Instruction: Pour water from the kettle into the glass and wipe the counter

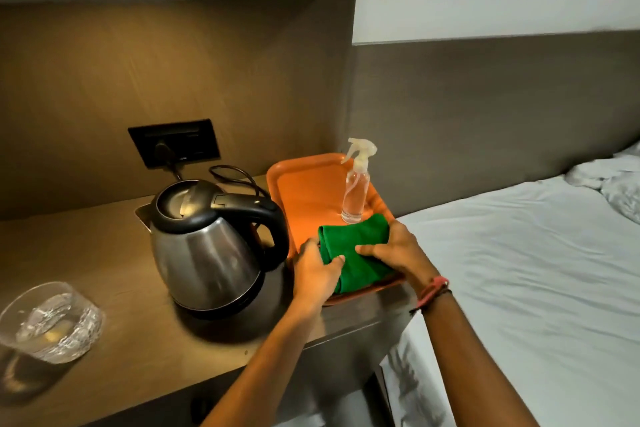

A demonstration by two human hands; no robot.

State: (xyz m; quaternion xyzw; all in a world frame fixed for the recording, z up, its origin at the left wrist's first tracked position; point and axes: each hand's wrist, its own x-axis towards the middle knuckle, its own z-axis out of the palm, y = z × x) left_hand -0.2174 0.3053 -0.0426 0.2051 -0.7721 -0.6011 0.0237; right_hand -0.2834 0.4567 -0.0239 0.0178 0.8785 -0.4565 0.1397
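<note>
A steel kettle [207, 246] with a black handle stands upright on its base in the middle of the wooden counter [145, 333]. A clear glass [50, 321] holding water sits at the counter's left front. A folded green cloth [356, 246] lies on the near end of an orange tray [304, 191], right of the kettle. My left hand [317, 272] grips the cloth's left edge. My right hand [394, 253] holds its right side, thumb pressed on top.
A clear spray bottle [355, 191] stands on the tray just behind the cloth. The kettle's cord runs to a black wall socket [175, 142]. A bed with white sheets [519, 270] lies right of the counter. A wall panel closes the back.
</note>
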